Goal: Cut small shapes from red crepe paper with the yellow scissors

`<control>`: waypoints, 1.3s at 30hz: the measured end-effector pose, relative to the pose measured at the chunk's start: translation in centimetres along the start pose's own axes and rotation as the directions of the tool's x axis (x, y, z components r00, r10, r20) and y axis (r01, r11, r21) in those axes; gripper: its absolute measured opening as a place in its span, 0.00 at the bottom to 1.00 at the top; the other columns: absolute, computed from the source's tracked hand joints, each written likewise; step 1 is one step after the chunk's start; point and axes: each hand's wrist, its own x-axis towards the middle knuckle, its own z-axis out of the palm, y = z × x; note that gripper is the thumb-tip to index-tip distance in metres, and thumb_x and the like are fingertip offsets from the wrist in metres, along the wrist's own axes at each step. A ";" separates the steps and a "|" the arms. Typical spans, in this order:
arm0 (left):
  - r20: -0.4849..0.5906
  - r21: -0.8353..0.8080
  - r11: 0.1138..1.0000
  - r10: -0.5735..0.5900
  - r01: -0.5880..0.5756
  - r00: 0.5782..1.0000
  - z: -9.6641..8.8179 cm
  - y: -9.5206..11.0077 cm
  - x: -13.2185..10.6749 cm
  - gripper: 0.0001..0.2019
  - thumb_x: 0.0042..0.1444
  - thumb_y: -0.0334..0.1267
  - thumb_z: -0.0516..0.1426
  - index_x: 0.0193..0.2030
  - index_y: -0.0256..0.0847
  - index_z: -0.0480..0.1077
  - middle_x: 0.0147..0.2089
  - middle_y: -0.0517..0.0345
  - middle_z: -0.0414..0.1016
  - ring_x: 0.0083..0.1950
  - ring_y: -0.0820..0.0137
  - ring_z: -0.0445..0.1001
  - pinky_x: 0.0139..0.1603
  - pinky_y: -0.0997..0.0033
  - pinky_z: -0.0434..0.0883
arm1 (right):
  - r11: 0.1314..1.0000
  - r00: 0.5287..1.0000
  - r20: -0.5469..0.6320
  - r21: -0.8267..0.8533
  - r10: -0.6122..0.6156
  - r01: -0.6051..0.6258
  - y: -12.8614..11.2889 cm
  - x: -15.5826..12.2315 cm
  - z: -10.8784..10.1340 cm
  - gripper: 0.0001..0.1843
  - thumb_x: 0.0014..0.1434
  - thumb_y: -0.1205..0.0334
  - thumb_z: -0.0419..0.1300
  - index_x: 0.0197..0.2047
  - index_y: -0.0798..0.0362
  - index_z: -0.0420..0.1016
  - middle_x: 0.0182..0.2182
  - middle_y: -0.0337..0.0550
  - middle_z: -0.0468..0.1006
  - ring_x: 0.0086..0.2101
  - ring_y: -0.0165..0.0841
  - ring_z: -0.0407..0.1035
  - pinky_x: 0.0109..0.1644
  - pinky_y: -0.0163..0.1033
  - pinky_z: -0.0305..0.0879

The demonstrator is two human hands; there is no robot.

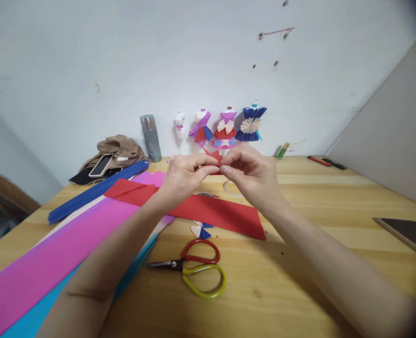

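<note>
My left hand (187, 173) and my right hand (252, 171) meet above the middle of the table, thumbs and forefingers pinched together. Between the fingertips is a small piece of red paper (213, 155), mostly covered by the fingers. A long folded strip of red crepe paper (222, 213) lies below my hands. Nearer to me are scissors (180, 265) with one red and one yellow handle, blades pointing left. A small white and blue pleated paper bow (201, 230) rests between the scissors and the red strip.
Magenta paper (70, 239), blue paper (98, 192) and turquoise paper (49, 300) spread across the left. Several small dress forms (225, 124) stand by the wall. A flask (150, 138), a phone (101, 165) on brown cloth (123, 148) and a glue stick (283, 150) sit at the back.
</note>
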 end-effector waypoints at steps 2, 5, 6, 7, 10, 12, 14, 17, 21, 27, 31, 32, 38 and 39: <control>0.013 0.005 1.000 0.011 -0.011 1.000 -0.1 0.0 0.1 0.05 0.55 0.32 0.63 0.34 0.41 0.83 0.31 0.59 0.83 0.32 0.73 0.78 0.36 0.74 0.71 | 0.997 0.998 -0.004 -0.042 -0.060 0.060 0.0 0.0 0.0 0.08 0.56 0.66 0.65 0.27 0.47 0.73 0.29 0.40 0.72 0.30 0.35 0.67 0.30 0.41 0.63; 0.030 -0.037 0.999 0.002 -0.001 1.000 -0.1 0.0 0.1 0.05 0.54 0.31 0.63 0.32 0.41 0.83 0.32 0.58 0.84 0.32 0.73 0.78 0.35 0.74 0.71 | 0.995 0.997 0.006 -0.054 -0.083 0.083 -0.1 0.1 0.0 0.09 0.56 0.68 0.65 0.26 0.47 0.72 0.28 0.40 0.71 0.31 0.36 0.67 0.29 0.41 0.61; 0.032 -0.067 0.998 -0.014 0.017 0.999 -0.2 0.1 0.1 0.05 0.53 0.32 0.64 0.32 0.41 0.83 0.31 0.58 0.83 0.31 0.74 0.77 0.34 0.74 0.71 | 0.995 0.996 0.006 -0.053 -0.084 0.085 -0.2 0.1 0.0 0.10 0.56 0.68 0.65 0.26 0.47 0.72 0.28 0.40 0.71 0.31 0.36 0.67 0.29 0.41 0.61; 0.036 -0.102 0.994 -0.039 0.042 0.999 -0.2 0.1 0.2 0.04 0.52 0.32 0.64 0.31 0.40 0.83 0.31 0.58 0.83 0.28 0.75 0.75 0.31 0.75 0.70 | 0.995 0.996 0.006 -0.054 -0.086 0.086 -0.2 0.1 0.0 0.10 0.56 0.69 0.65 0.26 0.47 0.72 0.29 0.40 0.71 0.31 0.36 0.67 0.29 0.41 0.61; 0.066 -0.205 0.969 -0.128 0.139 0.990 -0.3 0.2 0.3 0.03 0.50 0.34 0.65 0.31 0.39 0.82 0.29 0.58 0.82 0.22 0.78 0.69 0.24 0.76 0.66 | 0.995 0.997 0.007 -0.053 -0.083 0.083 -0.3 0.1 0.0 0.09 0.56 0.68 0.65 0.27 0.47 0.73 0.31 0.41 0.73 0.31 0.36 0.67 0.29 0.41 0.63; 0.094 -0.235 0.954 -0.168 0.185 0.981 -0.5 0.3 0.4 0.05 0.49 0.35 0.66 0.32 0.38 0.82 0.29 0.58 0.81 0.21 0.79 0.67 0.21 0.77 0.64 | 0.997 0.998 0.010 -0.043 -0.067 0.068 -0.4 0.1 0.0 0.08 0.55 0.67 0.64 0.26 0.47 0.72 0.30 0.40 0.73 0.32 0.36 0.67 0.31 0.41 0.63; 0.116 -0.217 0.955 -0.181 0.203 0.977 -0.7 0.5 0.5 0.07 0.47 0.35 0.66 0.35 0.37 0.83 0.29 0.57 0.80 0.22 0.78 0.67 0.20 0.77 0.63 | 0.999 0.999 0.019 -0.028 -0.040 0.040 -0.4 0.1 -0.1 0.08 0.56 0.66 0.64 0.26 0.47 0.71 0.28 0.39 0.72 0.32 0.36 0.67 0.32 0.42 0.63; 0.152 -0.159 0.966 -0.181 0.205 0.972 -0.8 0.5 0.6 0.11 0.46 0.34 0.66 0.38 0.37 0.83 0.31 0.57 0.80 0.24 0.78 0.68 0.22 0.78 0.64 | 0.999 0.999 0.034 -0.035 0.001 0.000 -0.5 0.2 -0.1 0.08 0.56 0.65 0.63 0.26 0.47 0.70 0.27 0.40 0.71 0.31 0.37 0.66 0.32 0.43 0.63; 0.168 -0.160 0.955 -0.222 0.249 0.960 -0.7 0.3 0.5 0.07 0.50 0.35 0.64 0.35 0.37 0.83 0.29 0.58 0.78 0.23 0.79 0.67 0.23 0.78 0.66 | 0.998 0.999 0.037 -0.053 0.023 -0.021 -0.7 0.2 0.0 0.08 0.55 0.64 0.63 0.26 0.46 0.70 0.26 0.40 0.71 0.30 0.38 0.66 0.31 0.43 0.62; 0.147 -0.137 0.951 -0.258 0.278 0.955 -0.9 0.7 0.7 0.05 0.50 0.32 0.63 0.32 0.36 0.82 0.26 0.58 0.77 0.20 0.79 0.67 0.21 0.79 0.65 | 0.998 0.997 0.053 -0.018 0.060 -0.060 -0.6 0.1 0.1 0.04 0.55 0.64 0.64 0.29 0.48 0.74 0.28 0.40 0.74 0.28 0.35 0.67 0.30 0.43 0.62; 0.145 -0.111 0.962 -0.233 0.250 0.962 -0.8 0.5 0.5 0.06 0.51 0.33 0.62 0.32 0.36 0.82 0.25 0.58 0.77 0.21 0.78 0.70 0.22 0.79 0.67 | 0.996 0.996 0.050 -0.046 0.076 -0.074 -0.7 0.0 0.1 0.03 0.53 0.62 0.67 0.32 0.49 0.77 0.26 0.39 0.73 0.24 0.33 0.63 0.28 0.41 0.60; 0.141 -0.100 0.968 -0.217 0.232 0.966 -0.8 0.3 0.5 0.06 0.52 0.33 0.62 0.33 0.36 0.82 0.25 0.58 0.77 0.21 0.78 0.70 0.23 0.79 0.67 | 0.997 0.997 0.050 -0.053 0.066 -0.063 -0.7 0.0 0.1 0.02 0.54 0.62 0.67 0.31 0.49 0.77 0.25 0.38 0.73 0.24 0.33 0.63 0.27 0.41 0.60; 0.141 -0.043 0.986 -0.155 0.163 0.978 -0.7 0.0 0.4 0.07 0.53 0.32 0.61 0.34 0.37 0.82 0.24 0.59 0.76 0.23 0.77 0.72 0.25 0.78 0.67 | 0.994 0.998 0.067 -0.106 0.015 -0.007 -0.8 0.1 -0.2 0.05 0.55 0.64 0.64 0.28 0.47 0.75 0.24 0.39 0.73 0.25 0.33 0.64 0.27 0.40 0.58; 0.138 -0.040 0.986 -0.158 0.165 0.978 -0.7 0.0 0.4 0.07 0.53 0.32 0.61 0.34 0.37 0.82 0.24 0.59 0.76 0.23 0.77 0.72 0.25 0.78 0.67 | 0.995 0.997 0.072 -0.099 0.016 -0.009 -0.8 0.1 -0.3 0.05 0.55 0.64 0.64 0.28 0.47 0.75 0.25 0.39 0.74 0.26 0.34 0.64 0.28 0.40 0.58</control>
